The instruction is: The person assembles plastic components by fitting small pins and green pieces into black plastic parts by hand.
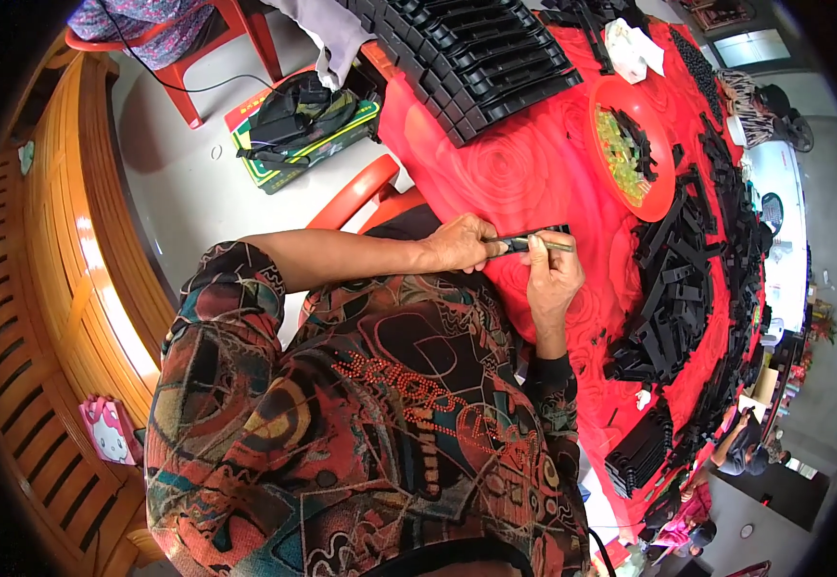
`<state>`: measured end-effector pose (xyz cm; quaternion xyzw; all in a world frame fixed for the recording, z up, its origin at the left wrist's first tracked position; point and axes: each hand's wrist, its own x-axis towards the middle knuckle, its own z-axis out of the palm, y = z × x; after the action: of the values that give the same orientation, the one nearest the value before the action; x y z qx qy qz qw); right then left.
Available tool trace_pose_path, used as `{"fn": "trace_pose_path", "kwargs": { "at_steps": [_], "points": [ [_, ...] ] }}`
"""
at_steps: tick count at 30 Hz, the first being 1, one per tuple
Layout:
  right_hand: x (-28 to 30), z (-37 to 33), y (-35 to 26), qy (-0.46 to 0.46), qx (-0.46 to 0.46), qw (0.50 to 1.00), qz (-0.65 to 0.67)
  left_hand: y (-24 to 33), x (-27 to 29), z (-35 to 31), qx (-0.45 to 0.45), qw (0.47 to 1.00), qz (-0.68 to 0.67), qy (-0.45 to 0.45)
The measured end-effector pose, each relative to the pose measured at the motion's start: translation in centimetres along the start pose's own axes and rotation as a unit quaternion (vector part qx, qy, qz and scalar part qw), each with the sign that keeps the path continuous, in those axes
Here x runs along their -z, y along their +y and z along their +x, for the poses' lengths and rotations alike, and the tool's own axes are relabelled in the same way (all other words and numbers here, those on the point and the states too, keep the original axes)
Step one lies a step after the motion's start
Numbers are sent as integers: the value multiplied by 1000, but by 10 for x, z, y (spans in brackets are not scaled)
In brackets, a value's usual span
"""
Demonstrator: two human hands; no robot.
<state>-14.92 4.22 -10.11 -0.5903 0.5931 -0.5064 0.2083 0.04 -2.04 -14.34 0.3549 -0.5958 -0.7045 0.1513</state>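
Note:
At the near edge of a red rose-patterned tablecloth (510, 163), both hands meet over one small workpiece. Closed around one end of a narrow black plastic piece (513, 244) is my left hand (462, 242). My right hand (551, 279) pinches a slim tan, metallic-looking stick-shaped tool (558, 246), laid along the black piece's other end. Fingers cover part of the tool, so its exact kind is unclear. Farther off stands a red-orange bowl (664, 197) holding small yellow-green bits and black parts. Loose black plastic parts (673, 288) are heaped to the right of my hands.
Black ribbed parts (467, 67) are stacked at the table's far left; another neat stack (638, 452) lies at lower right. White crumpled tissue (633, 50) rests beyond the bowl. A red plastic chair (361, 192), a green box (313, 163) with a black bag, and a wooden bench (82, 288) are left.

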Motion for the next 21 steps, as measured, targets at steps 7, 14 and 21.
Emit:
{"fn": "trace_pose_path", "kwargs": {
  "at_steps": [7,14,21],
  "points": [
    [-6,1,-1,-8,70,994,-81,7,-1,0,48,999,-5,9],
    [-11,8,1,-2,103,988,-114,9,-2,2,69,997,-15,9],
    [-5,9,-8,-20,-52,998,29,7,-2,5,40,999,-25,8]
  ]
}}
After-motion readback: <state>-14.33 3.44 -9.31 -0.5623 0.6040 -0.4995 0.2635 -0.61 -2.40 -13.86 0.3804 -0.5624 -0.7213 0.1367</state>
